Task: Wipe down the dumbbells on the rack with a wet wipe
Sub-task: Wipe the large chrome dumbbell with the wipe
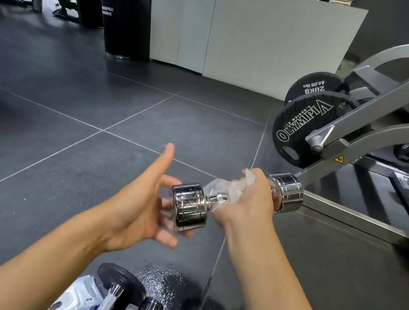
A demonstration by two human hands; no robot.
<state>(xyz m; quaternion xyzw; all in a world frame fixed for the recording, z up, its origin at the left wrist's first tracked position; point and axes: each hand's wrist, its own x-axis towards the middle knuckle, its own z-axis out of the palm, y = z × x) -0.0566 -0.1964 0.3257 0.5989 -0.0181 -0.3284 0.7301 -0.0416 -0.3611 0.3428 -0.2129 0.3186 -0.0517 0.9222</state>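
The right hand clasps a crumpled wet wipe round the shiny chrome dumbbell, its near end cradled by the spread left hand.

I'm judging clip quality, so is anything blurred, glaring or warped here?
In the head view, the left hand is motion-blurred at its fingers, the chrome dumbbell and shiny floor patch throw glare, and wide-angle distortion bends the machine frame.

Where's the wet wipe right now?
Head view, centre-right: the wet wipe is wrapped round the handle of the chrome dumbbell, gripped by the right hand.
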